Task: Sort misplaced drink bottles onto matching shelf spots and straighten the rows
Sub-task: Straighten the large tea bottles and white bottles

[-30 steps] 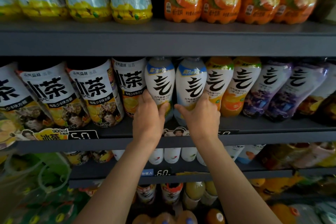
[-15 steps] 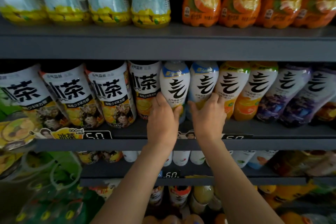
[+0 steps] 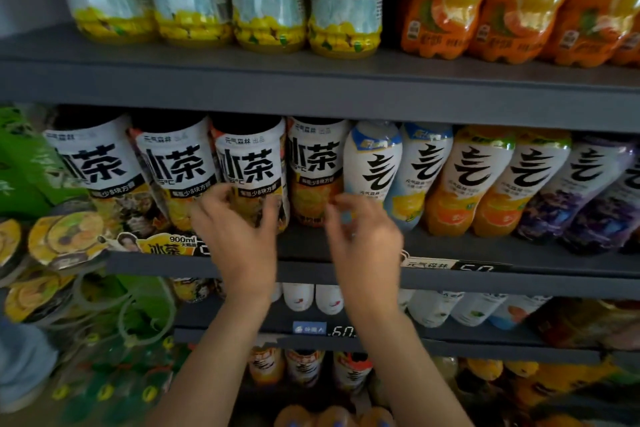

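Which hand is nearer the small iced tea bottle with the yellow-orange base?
Right. The right hand hovers just in front of the small iced tea bottle; the left hand is over the neighbouring large bottle.
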{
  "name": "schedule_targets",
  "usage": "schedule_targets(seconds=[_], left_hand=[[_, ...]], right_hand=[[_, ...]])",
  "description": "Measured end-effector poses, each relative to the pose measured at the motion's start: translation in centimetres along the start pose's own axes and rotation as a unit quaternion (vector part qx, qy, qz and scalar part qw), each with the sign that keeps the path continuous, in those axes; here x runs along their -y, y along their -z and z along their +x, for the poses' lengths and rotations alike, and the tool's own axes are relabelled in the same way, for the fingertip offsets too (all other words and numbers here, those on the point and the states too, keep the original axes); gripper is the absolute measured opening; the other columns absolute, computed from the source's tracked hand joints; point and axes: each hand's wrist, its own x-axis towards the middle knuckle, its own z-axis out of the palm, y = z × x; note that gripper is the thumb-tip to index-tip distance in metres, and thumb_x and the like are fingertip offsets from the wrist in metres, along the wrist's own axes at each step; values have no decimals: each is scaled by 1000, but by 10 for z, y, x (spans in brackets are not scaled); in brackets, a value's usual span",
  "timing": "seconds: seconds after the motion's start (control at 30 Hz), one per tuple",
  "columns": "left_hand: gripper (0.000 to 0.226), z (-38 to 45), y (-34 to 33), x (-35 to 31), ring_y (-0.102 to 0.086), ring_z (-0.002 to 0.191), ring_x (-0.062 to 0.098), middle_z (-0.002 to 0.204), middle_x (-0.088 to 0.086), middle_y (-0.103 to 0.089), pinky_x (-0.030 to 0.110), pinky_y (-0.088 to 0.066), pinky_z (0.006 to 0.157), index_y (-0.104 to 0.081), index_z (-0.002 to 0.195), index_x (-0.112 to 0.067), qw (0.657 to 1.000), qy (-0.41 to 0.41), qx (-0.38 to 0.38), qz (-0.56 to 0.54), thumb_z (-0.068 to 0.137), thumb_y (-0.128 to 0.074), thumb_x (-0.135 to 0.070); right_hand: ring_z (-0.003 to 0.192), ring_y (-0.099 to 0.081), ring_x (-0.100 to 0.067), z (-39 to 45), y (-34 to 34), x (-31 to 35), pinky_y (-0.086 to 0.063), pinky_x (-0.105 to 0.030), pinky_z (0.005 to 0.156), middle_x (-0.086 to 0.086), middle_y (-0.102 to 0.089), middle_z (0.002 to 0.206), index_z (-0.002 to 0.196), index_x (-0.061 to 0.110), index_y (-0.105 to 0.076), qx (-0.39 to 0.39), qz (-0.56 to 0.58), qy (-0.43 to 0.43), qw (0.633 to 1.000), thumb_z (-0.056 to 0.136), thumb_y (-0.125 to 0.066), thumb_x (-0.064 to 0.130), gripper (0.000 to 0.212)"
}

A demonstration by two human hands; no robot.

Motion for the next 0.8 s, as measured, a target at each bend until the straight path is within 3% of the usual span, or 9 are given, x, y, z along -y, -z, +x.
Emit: schedule_targets(seconds=[0.07,0.13,0.2,0.47,0.67,0.8], left_hand=[[70,6,-2,5,-38,120,31,126,20,-41,43,-35,104,-42,125,1,999,39,24,22,74,-74,-33],[84,6,-9,4,-32,125,34,135,21,-38,43,-29,106,-35,135,1,995,44,55,65,72,-78,-33],[89,8,-16,2,-31,127,36,138,22,-34,42,-27,104,-30,139,2,993,62,54,84,72,-78,-33],[79,29,-23,18,-33,128,34,136,19,-37,43,-26,106,-32,139,-1,996,49,41,60,76,-76,-21],[80,38,-20,29,-33,128,35,135,22,-37,41,-27,108,-33,138,1,998,28,38,43,75,-77,-17],[79,38,-22,30,-31,129,34,136,21,-35,37,-25,110,-33,138,1,998,16,46,40,75,-77,-17]], right_hand=[[71,-65,-24,3,-12,12,-54,-33,58,-10,-66,93,106,3,-63,45,-10,-8,999,86,-61,20,27],[97,-63,-27,7,-20,17,-51,-34,77,-14,-62,116,129,2,-48,94,-21,-54,994,91,-59,24,46],[107,-59,-26,8,-25,20,-49,-33,85,-13,-54,130,140,4,-33,126,-39,-80,988,92,-54,31,59],[109,-59,-30,13,-42,22,-50,-39,86,-12,-49,136,143,3,-24,119,-68,-127,982,92,-56,27,65],[114,-56,-27,7,-51,28,-45,-34,89,-5,-30,151,148,7,-12,125,-95,-134,978,96,-47,36,69],[115,-55,-28,9,-53,26,-44,-33,90,-9,-37,147,147,6,-18,99,-84,-137,982,95,-49,34,66]])
